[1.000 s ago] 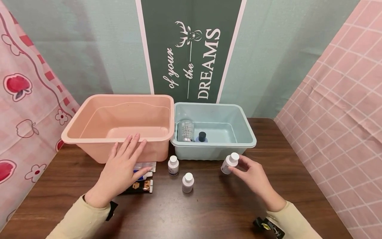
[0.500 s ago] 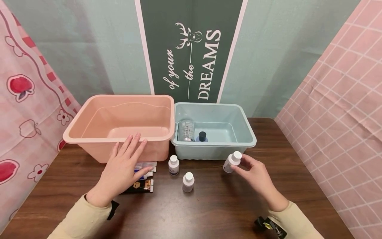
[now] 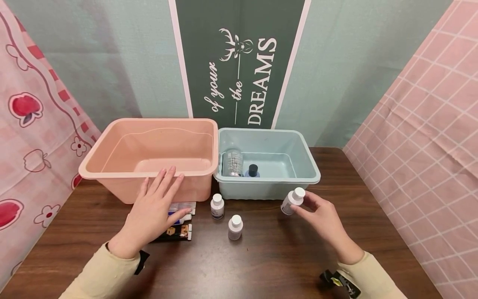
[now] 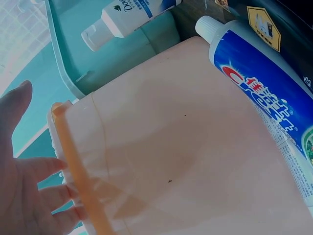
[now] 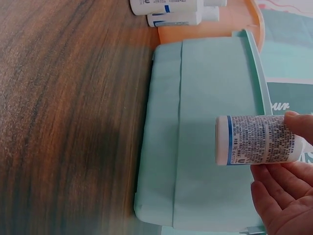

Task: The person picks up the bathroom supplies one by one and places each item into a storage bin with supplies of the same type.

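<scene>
Between thumb and fingers, my right hand (image 3: pixel 325 216) grips a small white bottle (image 3: pixel 293 201) in front of the blue bin (image 3: pixel 261 191). The bottle leans slightly; in the right wrist view its finely printed label (image 5: pixel 259 139) shows. My left hand (image 3: pixel 151 216) has its fingers straight, their tips at the front rim of the pink bin (image 3: pixel 149 175). Under that hand lie a blue toothpaste tube (image 4: pixel 259 83) and a black tube (image 3: pixel 175 233), partly covered. Two more white bottles stand upright on the table, one by the bins (image 3: pixel 217 207) and one nearer me (image 3: pixel 235 228).
Inside the blue bin are a clear cylindrical container (image 3: pixel 233 163) and a bottle with a black cap (image 3: pixel 252 171). Both bins stand side by side at the back of the brown wooden table (image 3: pixel 261 265). Fabric curtains (image 3: pixel 422 124) hang around the table.
My right hand has moved slightly right and up with the white bottle held in it. The left hand stays in place at the pink bin's rim.
</scene>
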A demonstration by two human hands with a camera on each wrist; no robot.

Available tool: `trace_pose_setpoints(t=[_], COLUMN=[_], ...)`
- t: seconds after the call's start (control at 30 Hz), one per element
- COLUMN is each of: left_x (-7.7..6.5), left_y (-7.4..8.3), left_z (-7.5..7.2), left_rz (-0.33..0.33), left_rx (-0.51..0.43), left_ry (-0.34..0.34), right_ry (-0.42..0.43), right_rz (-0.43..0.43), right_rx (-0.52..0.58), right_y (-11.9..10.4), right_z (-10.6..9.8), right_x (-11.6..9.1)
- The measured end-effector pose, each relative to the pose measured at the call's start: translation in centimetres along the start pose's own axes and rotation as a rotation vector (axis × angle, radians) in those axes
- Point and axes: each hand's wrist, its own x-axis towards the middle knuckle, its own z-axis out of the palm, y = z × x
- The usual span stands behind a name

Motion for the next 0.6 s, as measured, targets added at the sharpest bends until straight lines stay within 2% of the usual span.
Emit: trace_pose_setpoints(t=[0.6], left_x=[0.00], left_y=[0.05], left_z=[0.07], left_rz=[0.007], left_rx=[-0.002], left_ry=[0.011], right_ry=[0.005], right_rz=[-0.013], right_rx=[-0.006], right_y=[-0.31], right_z=[-0.44], right_x=[0.56])
